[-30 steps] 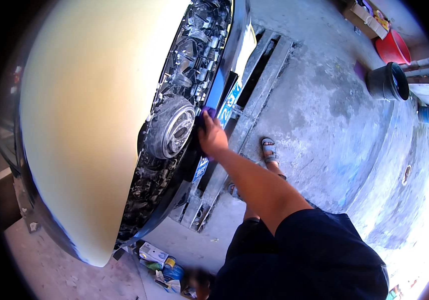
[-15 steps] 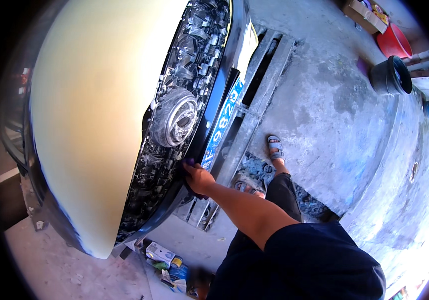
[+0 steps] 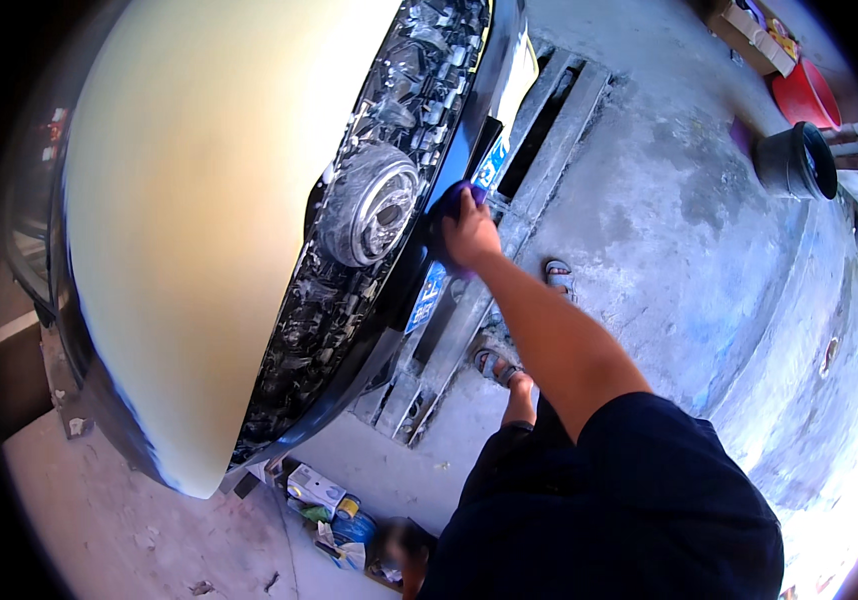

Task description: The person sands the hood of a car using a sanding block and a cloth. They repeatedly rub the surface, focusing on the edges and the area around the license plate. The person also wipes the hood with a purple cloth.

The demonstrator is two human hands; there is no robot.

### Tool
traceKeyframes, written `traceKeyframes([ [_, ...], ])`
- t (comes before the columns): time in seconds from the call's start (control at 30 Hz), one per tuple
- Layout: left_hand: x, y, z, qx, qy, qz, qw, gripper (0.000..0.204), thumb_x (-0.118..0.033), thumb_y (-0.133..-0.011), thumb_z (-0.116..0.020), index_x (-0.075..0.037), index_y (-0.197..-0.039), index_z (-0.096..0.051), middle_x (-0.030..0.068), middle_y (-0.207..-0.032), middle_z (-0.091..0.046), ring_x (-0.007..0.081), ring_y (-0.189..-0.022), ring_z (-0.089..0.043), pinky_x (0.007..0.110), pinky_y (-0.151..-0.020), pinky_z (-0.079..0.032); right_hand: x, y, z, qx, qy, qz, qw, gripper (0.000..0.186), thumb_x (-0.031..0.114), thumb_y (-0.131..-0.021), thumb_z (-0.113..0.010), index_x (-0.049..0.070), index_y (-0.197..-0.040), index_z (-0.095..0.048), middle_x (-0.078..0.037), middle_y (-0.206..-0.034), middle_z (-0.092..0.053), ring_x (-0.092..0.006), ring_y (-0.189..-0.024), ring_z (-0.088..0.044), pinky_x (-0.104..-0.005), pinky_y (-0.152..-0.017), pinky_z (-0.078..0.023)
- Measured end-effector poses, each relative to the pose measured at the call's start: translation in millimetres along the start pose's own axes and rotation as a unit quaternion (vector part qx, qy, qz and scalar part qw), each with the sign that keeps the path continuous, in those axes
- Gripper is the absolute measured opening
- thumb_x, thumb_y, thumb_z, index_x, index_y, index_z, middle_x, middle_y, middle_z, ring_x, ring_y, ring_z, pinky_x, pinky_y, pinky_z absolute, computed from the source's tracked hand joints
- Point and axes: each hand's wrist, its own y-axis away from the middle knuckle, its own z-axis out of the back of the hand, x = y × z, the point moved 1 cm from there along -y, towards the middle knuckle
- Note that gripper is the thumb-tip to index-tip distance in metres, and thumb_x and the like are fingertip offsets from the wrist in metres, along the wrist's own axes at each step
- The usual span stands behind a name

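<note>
My right hand [image 3: 473, 235] is closed round a dark purple cloth [image 3: 442, 222]. It presses the cloth against the blue licence plate [image 3: 427, 300] and the dark bumper beside it, hiding the plate's middle. To the left of the cloth is the car's black grille [image 3: 294, 350], streaked with whitish dust or residue. A round emblem [image 3: 381, 208], dusty too, sits in the grille. Further left spreads the car's pale yellow bonnet [image 3: 209, 220]. I cannot see my left hand.
A metal floor grating [image 3: 549, 145] runs beside the bumper, near my sandalled feet [image 3: 496, 367]. A black bucket [image 3: 787, 165], a red bucket [image 3: 806, 95] and a cardboard box [image 3: 749, 35] stand at the far right. Boxes and packets [image 3: 319, 487] lie below, beside a blurred patch.
My right hand has slid the cloth up along the plate, away from its lower end to its middle. The view has shifted slightly, and my feet appear in different places.
</note>
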Motion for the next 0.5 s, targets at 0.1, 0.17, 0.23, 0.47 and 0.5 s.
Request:
traceKeyframes([
  [0.1,7.5,7.1,-6.6,0.01,0.007,0.012,1.0,0.067,-0.017,-0.073,-0.076,0.003,-0.129,-0.046,0.0196,-0.122,-0.056,0.033,-0.107,-0.056,0.036,-0.1,-0.041,2.9,47.0,-38.5,0.029,0.038,-0.018,0.999,0.072,0.029,-0.088,-0.053,0.004,-0.149,-0.024,-0.034,-0.131,-0.045,-0.0501,-0.108,-0.057,-0.0503,-0.094,-0.048],
  [0.17,18.5,14.2,-12.3,0.02,0.008,0.018,1.0,0.068,-0.017,-0.073,-0.076,0.003,-0.13,-0.045,0.0195,-0.122,-0.055,0.0327,-0.107,-0.056,0.036,-0.1,-0.04,10.0,80.3,-57.4,0.094,0.079,-0.018,0.992,0.074,0.026,-0.089,-0.052,0.004,-0.151,-0.018,-0.032,-0.137,-0.04,-0.0467,-0.116,-0.053,-0.0494,-0.095,-0.048],
  [0.23,26.0,11.8,-17.2,0.04,-0.001,0.012,0.999,0.069,-0.016,-0.072,-0.076,0.003,-0.131,-0.045,0.0194,-0.123,-0.055,0.0324,-0.107,-0.056,0.035,-0.101,-0.04,15.5,103.7,-77.3,0.15,0.139,-0.023,0.979,0.076,0.024,-0.089,-0.052,0.001,-0.152,-0.015,-0.03,-0.14,-0.036,-0.0415,-0.122,-0.049,-0.0479,-0.098,-0.047],
  [0.47,-23.9,3.6,20.7,-0.089,0.043,-0.09,0.991,0.065,-0.014,-0.073,-0.075,0.004,-0.128,-0.045,0.0204,-0.118,-0.057,0.0343,-0.104,-0.057,0.036,-0.096,-0.042,28.8,164.5,-124.3,0.218,0.159,-0.016,0.963,0.069,0.015,-0.089,-0.048,-0.006,-0.148,-0.019,-0.029,-0.136,-0.039,-0.0398,-0.119,-0.051,-0.0443,-0.09,-0.053],
  [0.5,-22.8,4.5,21.3,-0.086,0.045,-0.084,0.992,0.064,-0.015,-0.073,-0.074,0.004,-0.127,-0.046,0.0206,-0.118,-0.057,0.0345,-0.104,-0.057,0.036,-0.096,-0.042,29.3,170.4,-131.3,0.219,0.153,-0.017,0.964,0.068,0.015,-0.089,-0.048,-0.006,-0.148,-0.019,-0.029,-0.136,-0.039,-0.0396,-0.119,-0.052,-0.0441,-0.089,-0.053],
])
